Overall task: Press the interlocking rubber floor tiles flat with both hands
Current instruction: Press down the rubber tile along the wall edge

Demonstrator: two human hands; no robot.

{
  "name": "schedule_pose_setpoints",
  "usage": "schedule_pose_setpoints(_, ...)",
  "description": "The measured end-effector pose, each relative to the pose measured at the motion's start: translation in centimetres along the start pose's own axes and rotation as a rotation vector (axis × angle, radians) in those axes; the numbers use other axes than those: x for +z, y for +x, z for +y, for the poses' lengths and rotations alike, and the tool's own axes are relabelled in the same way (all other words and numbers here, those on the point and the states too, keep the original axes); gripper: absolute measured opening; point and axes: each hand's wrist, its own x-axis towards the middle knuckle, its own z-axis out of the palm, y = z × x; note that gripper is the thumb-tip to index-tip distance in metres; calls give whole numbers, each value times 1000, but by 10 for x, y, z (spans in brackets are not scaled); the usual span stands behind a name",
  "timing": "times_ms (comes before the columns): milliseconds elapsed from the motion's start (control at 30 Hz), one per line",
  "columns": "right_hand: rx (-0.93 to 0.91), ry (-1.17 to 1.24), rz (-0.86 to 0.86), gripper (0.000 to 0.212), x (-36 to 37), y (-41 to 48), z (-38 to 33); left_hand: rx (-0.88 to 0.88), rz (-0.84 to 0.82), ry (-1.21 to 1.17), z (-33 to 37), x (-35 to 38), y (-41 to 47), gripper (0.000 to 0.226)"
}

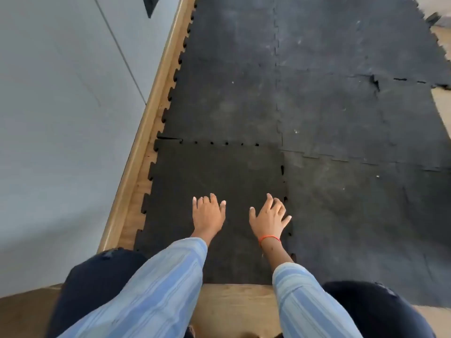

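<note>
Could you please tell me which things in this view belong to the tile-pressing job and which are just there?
Part of the job:
- nearest dark rubber interlocking tile
- its gappy far seam
- left hand
- right hand

Just there:
- grey wall
- light wooden baseboard
- orange wrist thread

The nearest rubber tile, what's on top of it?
Both hands, left hand and right hand, rest fingers spread on the nearest tile. The rubber under the palms is hidden.

Black rubber tiles interlocked on floor; nr seams gapped.
</note>
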Motion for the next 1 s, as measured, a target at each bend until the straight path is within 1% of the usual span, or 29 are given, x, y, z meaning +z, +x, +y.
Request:
schedule_pose_setpoints(67,58,-7,-1,68,20,7,3,-65,-43,-37,-3,23,5,60)
schedule_pose_setpoints(133,113,32,-7,73,37,22,6,-94,-76,-71,-9,42,13,64)
schedule_pose_setpoints(200,163,49,-3,86,49,34,9,-110,-107,-111,-14,58,18,68)
schedule_pose_setpoints(300,254,38,-35,113,57,52,22,-142,-99,-113,-32,69,27,72)
schedule_pose_setpoints(367,270,5,-75,122,61,59,27,-169,-95,-111,-47,70,36,77)
schedule_pose_setpoints(433,246,-42,-71,124,64,60,28,-199,-82,-94,-60,69,46,87)
schedule_pose_setpoints(533,236,-68,-60,124,65,60,27,-268,-99,-131,-75,60,63,111)
schedule_pose_setpoints(600,233,-84,-50,124,66,60,27,-353,-99,-192,-87,52,74,125)
schedule_pose_setpoints(633,233,-88,-46,124,66,60,27,-411,-90,-231,-94,49,79,129)
schedule_pose_setpoints(700,231,-96,-40,124,67,60,27,-499,-77,-270,-111,42,87,132)
schedule_pose_setpoints(733,229,-102,-35,124,68,61,28,-516,-82,-270,-117,39,91,133)
schedule_pose_setpoints(833,228,-111,-23,123,68,60,28,-516,-93,-267,-126,37,97,136)
schedule_pose_setpoints(1000,237,-125,-22,121,70,55,29,-517,-46,-278,-123,39,96,135)
